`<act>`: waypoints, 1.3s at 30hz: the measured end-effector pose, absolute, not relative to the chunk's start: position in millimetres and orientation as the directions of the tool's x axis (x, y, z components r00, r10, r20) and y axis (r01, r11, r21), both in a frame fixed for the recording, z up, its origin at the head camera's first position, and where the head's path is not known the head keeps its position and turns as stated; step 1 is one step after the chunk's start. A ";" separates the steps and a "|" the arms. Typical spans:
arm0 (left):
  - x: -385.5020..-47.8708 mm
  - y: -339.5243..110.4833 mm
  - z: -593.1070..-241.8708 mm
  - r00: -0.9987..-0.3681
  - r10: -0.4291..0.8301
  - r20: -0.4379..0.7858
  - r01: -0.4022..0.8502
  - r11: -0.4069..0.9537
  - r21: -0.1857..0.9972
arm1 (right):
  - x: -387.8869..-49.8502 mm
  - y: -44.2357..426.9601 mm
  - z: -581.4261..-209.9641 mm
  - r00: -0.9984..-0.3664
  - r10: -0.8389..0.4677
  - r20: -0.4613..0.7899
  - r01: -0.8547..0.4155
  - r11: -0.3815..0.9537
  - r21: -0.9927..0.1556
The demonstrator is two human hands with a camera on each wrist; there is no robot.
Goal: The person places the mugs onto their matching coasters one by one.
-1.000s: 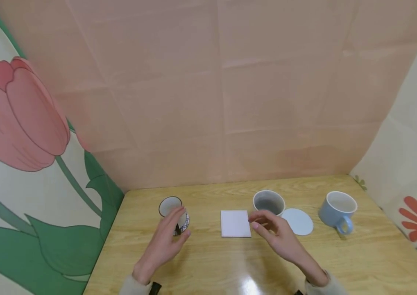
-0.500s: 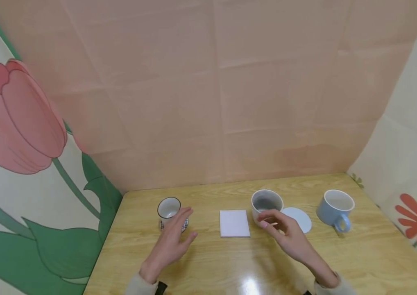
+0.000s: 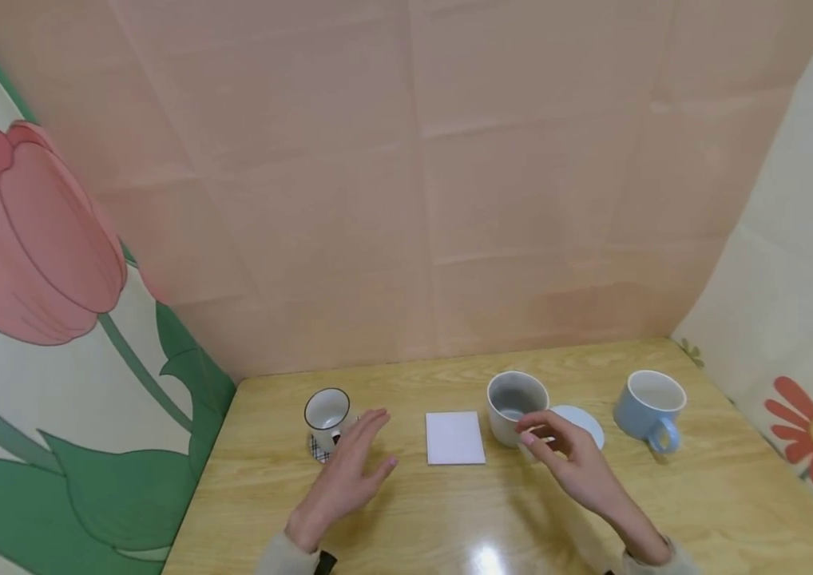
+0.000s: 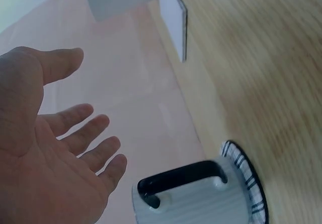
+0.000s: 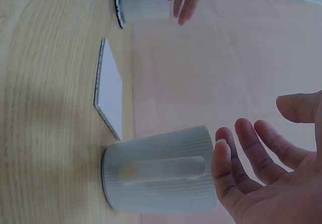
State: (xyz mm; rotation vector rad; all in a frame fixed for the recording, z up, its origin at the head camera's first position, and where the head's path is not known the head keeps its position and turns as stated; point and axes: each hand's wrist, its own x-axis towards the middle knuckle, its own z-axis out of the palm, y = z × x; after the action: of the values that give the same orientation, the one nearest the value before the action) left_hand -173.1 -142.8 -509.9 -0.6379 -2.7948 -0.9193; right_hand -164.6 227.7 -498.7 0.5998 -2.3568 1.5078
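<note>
In the head view, a white mug (image 3: 319,418) with a dark rim stands on a round checkered coaster (image 3: 318,454); its black handle shows in the left wrist view. My left hand (image 3: 349,473) hovers to the right and front of this mug, fingers extended, apart from it. A pale ribbed mug (image 5: 156,196) stands upright, its handle turned toward the right wrist camera. Just in front of its right side, my right hand (image 3: 582,471) is held in the air with loosely bent fingers and nothing in its grasp. Between the two mugs lies a white square coaster (image 3: 455,439).
A round white coaster (image 3: 584,420) lies right of the ribbed mug, partly hidden by my right hand. Farther right stands a light blue mug (image 3: 638,415), handle toward the front right. The wooden table (image 3: 406,519) meets a pink cloth backdrop (image 3: 349,319) at the back.
My left hand has drawn rightward away from the dark-rimmed mug, uncovering more of it and its coaster. The right hand has moved right, from beside the square coaster to the ribbed mug's front.
</note>
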 end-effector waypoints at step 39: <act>-193.1 -103.9 -532.5 -0.894 0.437 0.094 0.418 0.743 0.523 | -167.4 261.0 -537.7 -0.932 -0.038 0.360 -0.344 0.405 -0.847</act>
State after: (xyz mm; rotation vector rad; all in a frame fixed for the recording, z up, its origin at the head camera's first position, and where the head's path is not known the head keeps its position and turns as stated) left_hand -193.1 -103.9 -532.5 -0.7280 -2.9652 -0.8759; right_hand -167.4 261.0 -537.7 0.3339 -2.3810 1.5377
